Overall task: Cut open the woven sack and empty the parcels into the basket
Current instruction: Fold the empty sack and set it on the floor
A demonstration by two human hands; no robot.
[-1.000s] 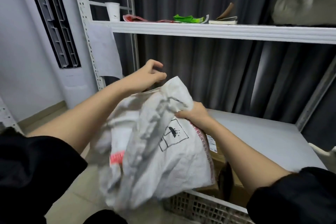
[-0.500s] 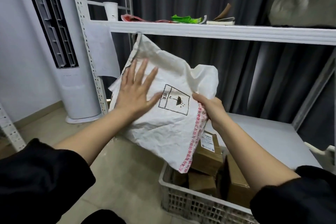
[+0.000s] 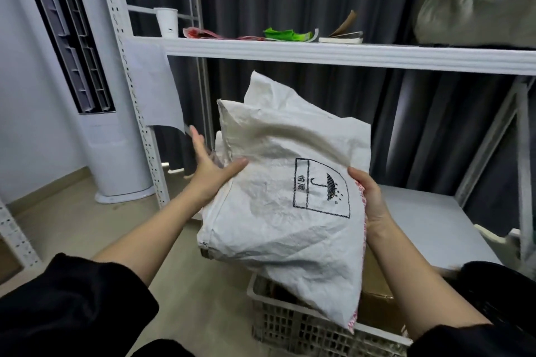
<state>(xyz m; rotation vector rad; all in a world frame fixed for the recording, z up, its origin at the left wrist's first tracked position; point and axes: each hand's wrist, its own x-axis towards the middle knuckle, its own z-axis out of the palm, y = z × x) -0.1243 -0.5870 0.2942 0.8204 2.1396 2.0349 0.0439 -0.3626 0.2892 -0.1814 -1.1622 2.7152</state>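
Note:
The white woven sack [image 3: 278, 206], limp and folded over with a black umbrella mark on its front, hangs in the air above the basket. My left hand [image 3: 208, 168] grips its left edge, thumb on the front and fingers behind. My right hand [image 3: 367, 197] holds the right edge along the red stitched seam. Below, the white plastic lattice basket [image 3: 293, 330] stands on the floor with brown cardboard parcels [image 3: 377, 295] inside, partly hidden by the sack.
A white metal rack surrounds the spot: an upper shelf [image 3: 348, 52] with a paper cup [image 3: 167, 21], wrappers and a bulky sack, and a low grey shelf [image 3: 420, 217] at the right. A tall standing air conditioner [image 3: 95, 95] is at the left. Tan floor lies to the left.
The sack has been folded down from its raised, spread position. My left hand moved from flat on its front to gripping the left edge. My right hand stays on the red seam.

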